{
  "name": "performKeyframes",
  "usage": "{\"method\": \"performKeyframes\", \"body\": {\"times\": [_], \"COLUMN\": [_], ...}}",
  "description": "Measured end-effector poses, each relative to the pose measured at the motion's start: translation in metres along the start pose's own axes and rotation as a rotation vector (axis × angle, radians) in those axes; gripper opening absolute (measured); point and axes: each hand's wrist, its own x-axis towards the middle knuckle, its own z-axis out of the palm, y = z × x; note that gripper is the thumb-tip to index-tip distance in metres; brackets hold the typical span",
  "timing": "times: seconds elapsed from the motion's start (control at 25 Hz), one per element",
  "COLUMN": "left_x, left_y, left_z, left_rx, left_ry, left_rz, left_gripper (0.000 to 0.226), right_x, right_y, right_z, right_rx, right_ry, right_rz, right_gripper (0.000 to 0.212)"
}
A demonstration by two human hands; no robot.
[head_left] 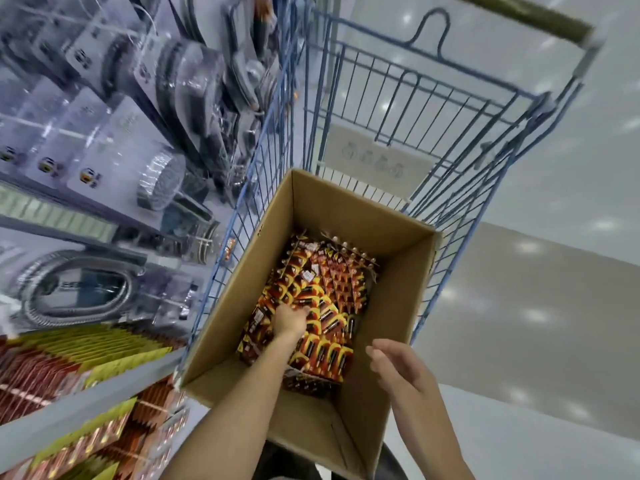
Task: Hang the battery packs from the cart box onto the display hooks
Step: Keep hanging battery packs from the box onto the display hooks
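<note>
An open cardboard box [391,237] stands in a blue wire cart [346,109]. Inside lies a pile of orange, black and red battery packs [329,282]. My left hand [290,319] reaches deep into the box, and its fingers curl down on a battery pack near the middle of the pile. Over the box's near right corner, my right hand [394,367] hovers with relaxed fingers and holds nothing. At the lower left, display hooks carry rows of hanging battery packs [69,358] in red and yellow.
Shelving on the left holds blister-packed shower heads and hoses [156,181]. A grey shelf edge [79,407] runs just left of the cart. The cart's wire side [242,188] stands close to the shelves. To the right lies shiny floor [536,306].
</note>
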Motion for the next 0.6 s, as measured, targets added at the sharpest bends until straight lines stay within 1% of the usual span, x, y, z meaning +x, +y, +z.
{"method": "performKeyframes", "body": {"times": [0.12,0.24,0.32,0.44,0.52,0.6], "left_x": [0.041,0.06,0.06,0.048,0.039,0.036], "left_y": [-0.005,-0.008,-0.009,-0.013,-0.015,-0.016], "left_z": [0.022,0.044,0.05,0.046,0.043,0.043], "left_rx": [0.016,0.065,0.107,0.176,0.165,0.082], "left_ry": [0.037,0.093,0.151,0.217,0.256,0.265], "left_rz": [-0.101,-0.135,-0.135,-0.068,-0.043,-0.052], "left_gripper": [0.06,0.078,0.083,0.077,0.063,0.048], "right_x": [0.012,0.019,0.022,0.023,0.025,0.026], "right_y": [0.0,0.004,0.008,0.009,0.006,0.001], "right_z": [0.001,0.003,0.004,0.004,0.002,-0.001], "right_rx": [0.013,0.01,-0.004,-0.013,-0.035,-0.054], "right_ry": [-0.009,-0.024,-0.023,-0.036,-0.045,-0.046], "right_rz": [0.021,0.059,0.087,0.132,0.146,0.14], "right_gripper": [0.011,0.011,0.011,0.011,0.011,0.011]}}
